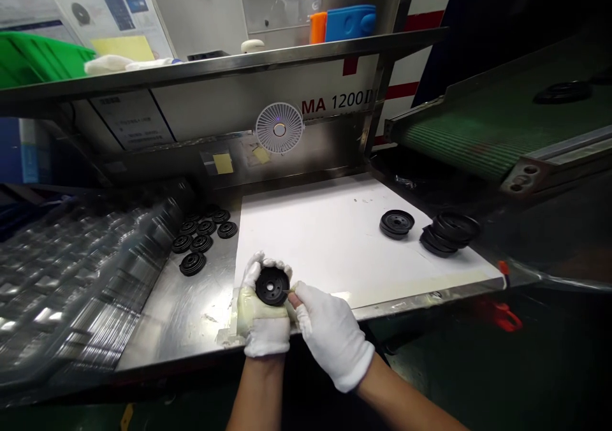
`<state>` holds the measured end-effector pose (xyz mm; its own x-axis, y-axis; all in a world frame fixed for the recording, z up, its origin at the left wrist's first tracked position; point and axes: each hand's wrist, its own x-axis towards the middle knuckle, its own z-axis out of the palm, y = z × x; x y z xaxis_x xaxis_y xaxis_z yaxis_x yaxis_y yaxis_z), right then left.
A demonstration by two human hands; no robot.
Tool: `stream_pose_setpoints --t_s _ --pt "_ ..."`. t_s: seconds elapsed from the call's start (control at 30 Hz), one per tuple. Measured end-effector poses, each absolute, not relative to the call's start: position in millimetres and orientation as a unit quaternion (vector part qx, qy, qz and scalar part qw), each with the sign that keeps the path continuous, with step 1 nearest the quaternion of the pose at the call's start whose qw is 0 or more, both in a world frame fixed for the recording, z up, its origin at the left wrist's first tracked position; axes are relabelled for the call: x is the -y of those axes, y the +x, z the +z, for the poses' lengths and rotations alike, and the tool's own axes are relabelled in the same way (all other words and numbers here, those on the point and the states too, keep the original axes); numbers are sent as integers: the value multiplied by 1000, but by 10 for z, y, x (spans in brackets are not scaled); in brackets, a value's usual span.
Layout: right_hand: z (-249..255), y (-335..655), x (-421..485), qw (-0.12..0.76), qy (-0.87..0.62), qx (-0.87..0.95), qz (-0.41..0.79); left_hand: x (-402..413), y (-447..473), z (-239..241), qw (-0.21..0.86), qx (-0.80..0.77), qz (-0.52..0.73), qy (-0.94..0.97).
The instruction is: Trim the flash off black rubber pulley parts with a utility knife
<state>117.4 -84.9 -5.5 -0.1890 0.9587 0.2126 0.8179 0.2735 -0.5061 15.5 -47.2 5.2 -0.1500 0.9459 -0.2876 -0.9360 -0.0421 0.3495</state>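
My gloved left hand is wrapped around a round black plastic part with a hole in its centre, held face up over the front edge of the white sheet. My gloved right hand is closed at the part's right rim, its bare thumb tip showing. Between the right fingertips a thin pointed thing touches the rim; it is too small to name. To the left, several like black parts lie on the metal table. On the sheet's right side are a short pile and a leaning pile of them.
Clear plastic trays are stacked at the left. A green conveyor belt at the right carries a dark part. A white fan hangs below the metal shelf, which bears a green bin and a blue-and-orange object.
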Motion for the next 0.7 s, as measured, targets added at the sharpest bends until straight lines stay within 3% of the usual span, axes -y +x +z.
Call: stream_pose_setpoints --t_s 0.17,0.37,0.57,0.7 --pt "-44 1095 878 262 -581 758 139 447 158 54 636 -232 736 3" --pt "-92 1189 826 280 -577 750 159 551 95 54 709 -249 655 85" --pt "-146 1127 890 281 -585 742 168 435 163 55 678 -229 698 -11" --pt "-153 1123 901 279 -585 744 161 488 172 41 669 -237 704 26"
